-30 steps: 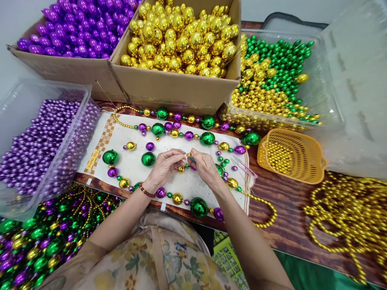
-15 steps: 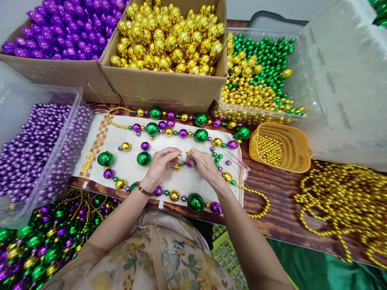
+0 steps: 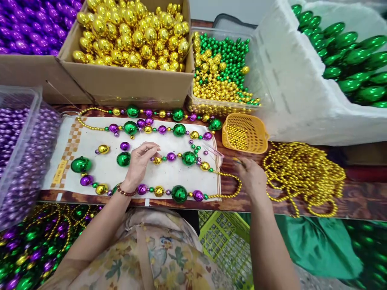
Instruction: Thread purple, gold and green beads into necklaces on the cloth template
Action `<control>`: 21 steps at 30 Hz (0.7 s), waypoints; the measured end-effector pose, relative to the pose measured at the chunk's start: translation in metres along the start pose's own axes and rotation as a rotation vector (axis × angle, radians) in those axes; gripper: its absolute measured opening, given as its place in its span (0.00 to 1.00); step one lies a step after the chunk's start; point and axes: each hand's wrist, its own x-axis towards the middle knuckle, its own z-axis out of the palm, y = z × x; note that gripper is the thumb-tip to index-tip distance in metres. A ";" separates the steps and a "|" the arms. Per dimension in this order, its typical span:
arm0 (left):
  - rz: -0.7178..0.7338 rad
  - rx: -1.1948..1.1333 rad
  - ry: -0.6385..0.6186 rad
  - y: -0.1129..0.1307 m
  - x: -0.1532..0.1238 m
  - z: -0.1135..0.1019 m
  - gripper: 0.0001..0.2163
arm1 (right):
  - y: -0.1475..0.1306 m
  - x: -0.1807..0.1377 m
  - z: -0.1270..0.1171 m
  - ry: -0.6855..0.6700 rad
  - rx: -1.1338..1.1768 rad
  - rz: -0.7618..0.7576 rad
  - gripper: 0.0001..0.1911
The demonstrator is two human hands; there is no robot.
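My left hand (image 3: pixel 139 162) rests on a white cloth (image 3: pixel 90 147), fingers pinched on the thread end of a bead strand (image 3: pixel 181 158) of gold, purple and green beads. That strand runs right across the cloth and loops round its edges. My right hand (image 3: pixel 250 177) hovers over the wooden table just past the cloth's right edge. Its fingers are closed around a small item I cannot make out. A yellow plastic basket (image 3: pixel 245 135) of small gold beads sits just beyond it. Loose green, gold and purple balls lie left of my left hand.
At the back stand a cardboard box of gold balls (image 3: pixel 130 36), a box of purple ones (image 3: pixel 24 28) and a clear tub of green and gold beads (image 3: pixel 223 68). Gold chains (image 3: pixel 302 173) lie right, a purple-bead tub (image 3: pixel 21 149) left, a white bag of green ovals (image 3: pixel 347 60) far right.
My hands were together at the cloth's middle; my right hand has pulled away to the right, past the cloth. My left hand stays pinched. The view has swung right.
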 end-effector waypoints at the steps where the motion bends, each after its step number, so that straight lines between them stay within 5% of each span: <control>1: 0.008 0.001 -0.007 0.001 0.000 0.000 0.06 | 0.009 0.000 0.003 -0.009 -0.099 0.010 0.16; 4: 0.043 0.007 -0.013 0.004 0.000 0.000 0.06 | 0.018 -0.002 0.011 0.006 -0.270 -0.002 0.17; 8: 0.081 0.004 -0.008 0.008 0.000 -0.001 0.05 | -0.004 -0.006 0.005 0.068 -0.280 -0.058 0.17; 15: 0.088 0.001 -0.033 0.011 -0.004 -0.004 0.05 | -0.074 0.002 -0.006 -0.179 -0.286 -0.246 0.15; 21: 0.050 -0.011 -0.050 0.018 -0.011 -0.010 0.07 | -0.091 0.015 0.005 -0.274 -0.412 -0.213 0.16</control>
